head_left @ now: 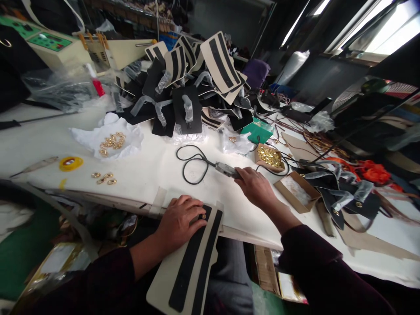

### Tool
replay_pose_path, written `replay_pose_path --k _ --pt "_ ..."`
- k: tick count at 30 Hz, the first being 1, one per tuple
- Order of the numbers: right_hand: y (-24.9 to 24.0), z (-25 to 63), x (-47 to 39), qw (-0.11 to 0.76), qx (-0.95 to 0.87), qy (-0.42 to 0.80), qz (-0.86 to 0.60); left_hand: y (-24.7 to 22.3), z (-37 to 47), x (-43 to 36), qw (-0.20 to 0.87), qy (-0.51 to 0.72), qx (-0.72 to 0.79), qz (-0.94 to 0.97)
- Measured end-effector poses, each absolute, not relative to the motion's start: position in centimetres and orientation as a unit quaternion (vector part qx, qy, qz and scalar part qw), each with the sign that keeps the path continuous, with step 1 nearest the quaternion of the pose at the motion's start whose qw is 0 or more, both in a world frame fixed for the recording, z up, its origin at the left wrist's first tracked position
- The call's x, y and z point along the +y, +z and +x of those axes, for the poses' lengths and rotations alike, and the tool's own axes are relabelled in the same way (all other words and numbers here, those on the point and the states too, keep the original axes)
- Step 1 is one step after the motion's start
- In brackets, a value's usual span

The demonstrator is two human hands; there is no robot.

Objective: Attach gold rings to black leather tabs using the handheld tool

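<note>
My left hand lies over the upper end of a beige bag panel with black stripes, holding it at the table's front edge. A small gold fitting shows beside its fingertips. The panel slants down over my lap. Farther right, my right hand has its fingers closed around the end of a grey corded hand tool on the table. The tool's black cord loops to its left. The tip under my right hand is hidden.
Gold rings lie on white paper, with several more nearer the edge by a yellow tape roll. Striped panels with wrapped handles are heaped behind. Right are a box of gold pieces, an open cardboard box and black pieces.
</note>
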State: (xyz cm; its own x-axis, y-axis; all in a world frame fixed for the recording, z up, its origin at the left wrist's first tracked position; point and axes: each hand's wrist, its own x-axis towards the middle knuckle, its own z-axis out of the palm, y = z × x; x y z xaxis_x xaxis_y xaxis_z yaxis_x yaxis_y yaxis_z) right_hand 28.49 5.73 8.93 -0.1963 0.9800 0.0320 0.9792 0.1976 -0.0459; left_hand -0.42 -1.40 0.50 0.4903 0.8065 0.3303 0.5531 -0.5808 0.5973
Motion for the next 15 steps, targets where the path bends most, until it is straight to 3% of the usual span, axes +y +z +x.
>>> replay_pose_path --k 3,7,9,11,15 --pt "11.7 27.7 4.7 0.212 -0.742 0.117 -0.625 0.5 -0.5 -1.3 0.207 0.291 0.404 0.842" --pt "12.2 23.6 2.5 0.510 -0.519 0.436 -0.529 0.6 -0.5 -1.3 0.196 0.289 0.408 0.844" --pt "11.0 20.9 1.3 0.614 -0.416 0.470 -0.479 0.7 -0.5 -1.4 0.193 0.288 0.408 0.845" --pt "9.7 18.6 0.2 0.658 -0.378 0.449 -0.471 0.7 -0.5 -1.4 0.193 0.284 0.407 0.846" --pt "8.3 16.3 -0.9 0.631 -0.409 0.421 -0.507 0.8 -0.4 -1.3 0.197 0.279 0.409 0.846"
